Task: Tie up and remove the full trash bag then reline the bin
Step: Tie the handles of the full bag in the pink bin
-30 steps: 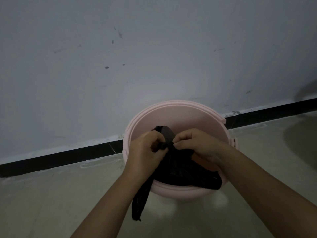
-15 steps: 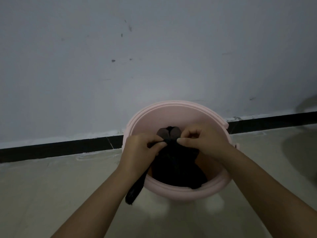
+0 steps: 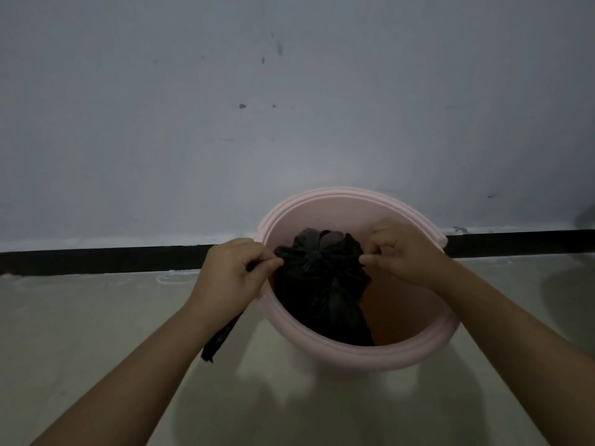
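bin (image 3: 351, 355): smooth pink plastic | trash bag (image 3: 322, 284): thin crinkled black plastic

A single head-worn view looks forward and down from above the person's own arms, close over the pink bin (image 3: 338, 355) — its open mouth sits right of the frame's centre. It faces a grey wall (image 3: 225, 123) that fills the upper half, with the black baseboard (image 3: 96, 260) and pale floor (image 3: 80, 333) below — wide-angle, so straight lines bow.

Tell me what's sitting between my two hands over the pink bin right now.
In the head view, the gathered, knotted top of the black trash bag lies between the left hand and the right hand, inside the pink bin.
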A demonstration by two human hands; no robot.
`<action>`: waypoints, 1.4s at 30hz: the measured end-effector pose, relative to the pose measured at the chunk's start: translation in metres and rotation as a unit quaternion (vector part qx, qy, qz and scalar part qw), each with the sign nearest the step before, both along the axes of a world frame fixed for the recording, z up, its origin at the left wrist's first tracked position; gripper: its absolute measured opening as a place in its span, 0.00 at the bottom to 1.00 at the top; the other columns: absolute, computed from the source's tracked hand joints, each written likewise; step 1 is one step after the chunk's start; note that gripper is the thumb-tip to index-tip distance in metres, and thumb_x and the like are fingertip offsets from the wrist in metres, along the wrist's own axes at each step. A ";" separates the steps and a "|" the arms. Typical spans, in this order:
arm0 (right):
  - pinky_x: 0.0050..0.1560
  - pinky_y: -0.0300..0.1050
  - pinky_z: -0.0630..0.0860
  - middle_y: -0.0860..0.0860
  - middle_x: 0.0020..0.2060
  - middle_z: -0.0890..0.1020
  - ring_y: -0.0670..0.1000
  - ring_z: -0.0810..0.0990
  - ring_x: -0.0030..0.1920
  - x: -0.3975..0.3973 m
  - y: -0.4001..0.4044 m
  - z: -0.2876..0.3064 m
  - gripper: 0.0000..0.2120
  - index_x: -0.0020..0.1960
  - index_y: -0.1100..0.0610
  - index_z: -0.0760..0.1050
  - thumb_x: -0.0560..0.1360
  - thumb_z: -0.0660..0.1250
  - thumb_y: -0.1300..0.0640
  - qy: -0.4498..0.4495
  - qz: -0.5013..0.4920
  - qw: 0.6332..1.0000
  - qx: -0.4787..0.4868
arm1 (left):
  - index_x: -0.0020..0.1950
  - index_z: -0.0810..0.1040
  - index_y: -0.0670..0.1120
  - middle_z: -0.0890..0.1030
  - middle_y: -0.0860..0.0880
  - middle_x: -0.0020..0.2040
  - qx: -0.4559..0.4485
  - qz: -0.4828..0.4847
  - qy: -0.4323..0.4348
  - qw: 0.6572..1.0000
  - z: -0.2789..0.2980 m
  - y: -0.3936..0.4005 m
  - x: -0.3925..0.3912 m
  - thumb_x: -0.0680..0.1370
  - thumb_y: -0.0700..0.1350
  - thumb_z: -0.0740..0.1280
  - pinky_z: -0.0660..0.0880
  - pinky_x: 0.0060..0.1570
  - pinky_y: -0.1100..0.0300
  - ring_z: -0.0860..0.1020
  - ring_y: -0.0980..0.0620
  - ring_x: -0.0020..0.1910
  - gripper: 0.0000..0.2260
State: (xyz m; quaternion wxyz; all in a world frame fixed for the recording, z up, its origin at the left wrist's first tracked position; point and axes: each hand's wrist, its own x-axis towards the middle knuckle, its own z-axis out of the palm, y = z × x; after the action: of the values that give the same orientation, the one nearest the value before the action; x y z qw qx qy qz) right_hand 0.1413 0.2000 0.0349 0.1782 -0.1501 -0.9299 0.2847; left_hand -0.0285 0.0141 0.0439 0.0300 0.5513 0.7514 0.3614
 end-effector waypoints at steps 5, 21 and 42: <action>0.36 0.29 0.62 0.39 0.25 0.68 0.42 0.68 0.35 -0.003 -0.003 -0.008 0.12 0.27 0.64 0.75 0.64 0.67 0.56 -0.013 -0.008 0.999 0.036 | 0.34 0.82 0.40 0.80 0.47 0.28 0.010 0.005 -0.003 1.000 -0.010 -0.007 -0.007 0.66 0.43 0.69 0.65 0.36 0.83 0.74 0.64 0.35 0.07; 0.55 0.51 0.69 0.53 0.45 0.77 0.56 0.74 0.52 -0.010 -0.034 -0.004 0.10 0.36 0.52 0.69 0.73 0.63 0.49 -0.234 -0.080 0.959 0.142 | 0.39 0.79 0.52 0.81 0.59 0.29 -0.013 0.046 -0.299 0.953 0.017 -0.024 -0.023 0.73 0.33 0.66 0.72 0.29 0.78 0.76 0.64 0.27 0.13; 0.49 0.40 0.64 0.60 0.48 0.81 0.56 0.76 0.49 -0.004 -0.023 0.006 0.10 0.48 0.64 0.78 0.73 0.64 0.58 -0.016 -0.199 0.980 0.019 | 0.36 0.80 0.40 0.80 0.49 0.29 0.009 0.021 0.097 0.995 0.050 0.025 -0.004 0.71 0.51 0.58 0.68 0.37 0.67 0.73 0.58 0.38 0.17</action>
State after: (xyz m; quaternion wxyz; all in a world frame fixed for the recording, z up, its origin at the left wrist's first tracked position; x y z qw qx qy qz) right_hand 0.1378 0.1775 0.0406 0.2191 -0.3331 -0.8893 0.2238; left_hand -0.0326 0.0387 0.0934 -0.0559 0.5685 0.7585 0.3137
